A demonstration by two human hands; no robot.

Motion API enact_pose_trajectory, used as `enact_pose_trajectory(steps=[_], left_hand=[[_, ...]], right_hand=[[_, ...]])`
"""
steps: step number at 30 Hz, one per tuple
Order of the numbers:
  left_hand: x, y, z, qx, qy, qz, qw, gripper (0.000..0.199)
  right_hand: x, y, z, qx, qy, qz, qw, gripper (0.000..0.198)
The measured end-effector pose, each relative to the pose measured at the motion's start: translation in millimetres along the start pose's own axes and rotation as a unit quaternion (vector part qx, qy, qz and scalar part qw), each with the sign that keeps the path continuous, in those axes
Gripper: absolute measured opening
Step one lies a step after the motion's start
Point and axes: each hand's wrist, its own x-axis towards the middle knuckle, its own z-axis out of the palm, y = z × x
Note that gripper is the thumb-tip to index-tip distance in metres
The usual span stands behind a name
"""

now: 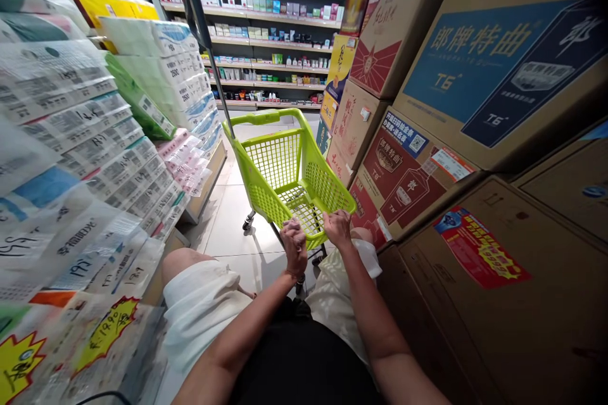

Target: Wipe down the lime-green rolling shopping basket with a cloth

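A lime-green plastic shopping cart (273, 193) stands on the tiled floor in front of me, its lattice walls and bottom grid showing. A tall dark pole (216, 79) rises from its far left corner. My left hand (294, 242) is closed at the left end of the near rim, its fingers curled in. Around the right part of the same rim my right hand (337, 228) is closed too, knuckles up. The cart's wheels are partly hidden below the basket and behind my forearms.
Wrapped tissue packs (90, 133) are stacked along the left. Tall stacks of cardboard cartons (479, 57) line the right, close to the cart. Shelves (270, 41) of small boxed goods cross the far end. White floor tiles (223, 228) lie left of the cart.
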Motion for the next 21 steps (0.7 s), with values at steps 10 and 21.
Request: enact_pose_trajectory(steps=[10, 21], left_hand=[[123, -30, -23, 0.130, -0.056, 0.040, 0.989, 0.011], [171, -9, -55, 0.218, -0.330, 0.124, 0.910, 0.036]], right_hand=[[-3, 6, 0, -0.003, 0.004, -0.011, 1.000, 0.039], [-2, 9, -3, 0.000, -0.005, -0.030, 1.000, 0.042]])
